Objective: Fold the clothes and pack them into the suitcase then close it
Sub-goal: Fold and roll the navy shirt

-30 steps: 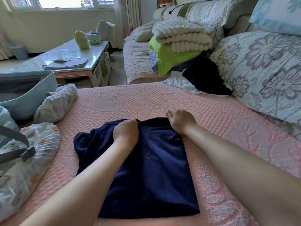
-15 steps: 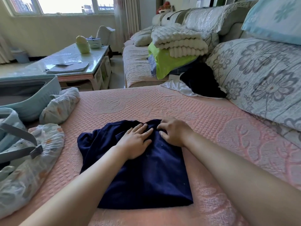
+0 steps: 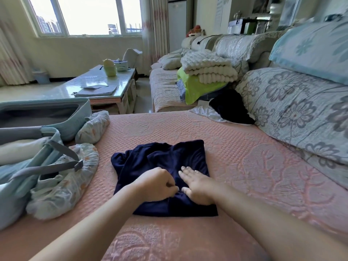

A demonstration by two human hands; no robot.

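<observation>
Fold step. Navy garment [image 3: 163, 162] on the pink cover [image 3: 244, 147], near the open suitcase [image 3: 79, 119]. Left hand [image 3: 158, 183] pinches its cloth; right hand [image 3: 197, 187] presses flat, fingers spread. I judge next: fold it over, smooth.

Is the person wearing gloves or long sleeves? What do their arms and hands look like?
No gloves and no long sleeves. The left arm and the right arm are both bare right to the edge of the picture, so no sleeve shows at all. The left hand and the right hand are bare too, with no ring, watch or bracelet that I can see.
</observation>
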